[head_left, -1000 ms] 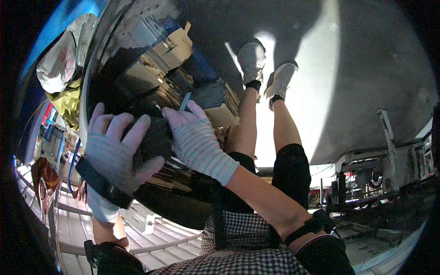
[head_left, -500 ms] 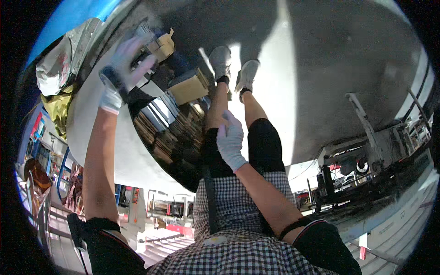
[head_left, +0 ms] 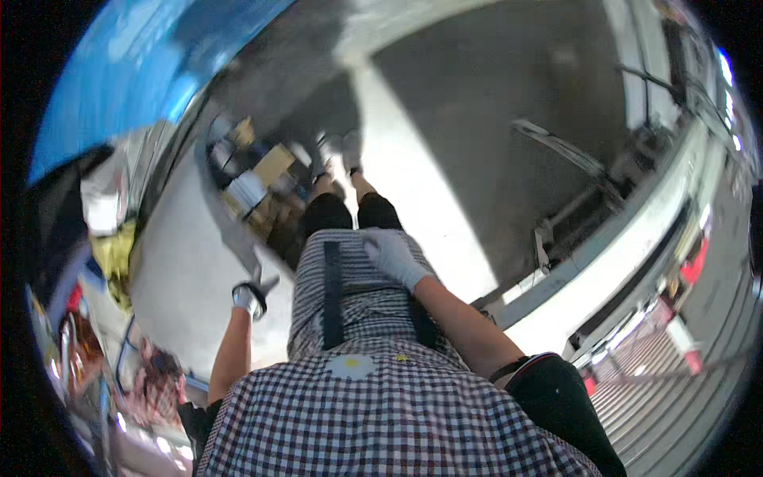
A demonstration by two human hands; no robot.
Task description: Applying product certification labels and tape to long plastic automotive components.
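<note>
Wearing a pale glove with a dark band around it, my left hand is held beside my apron, over the pale curved surface. Its fingers are somewhat blurred but look apart, and nothing shows in them. My right hand, in a white glove, is in front of the lap of my checked apron. The fingers of that hand are loosely bent, with no held object visible. Whether it touches the cloth I cannot tell.
Past my left hand lies a dark round opening with cardboard pieces and a small brown box. A blue sheet and a yellow bag are at the left. A grey metal frame stands on the right.
My left hand has come back from over the cardboard, toward my body. The view has shifted, and my right hand now appears in front of the apron. The cardboard looks farther away.
</note>
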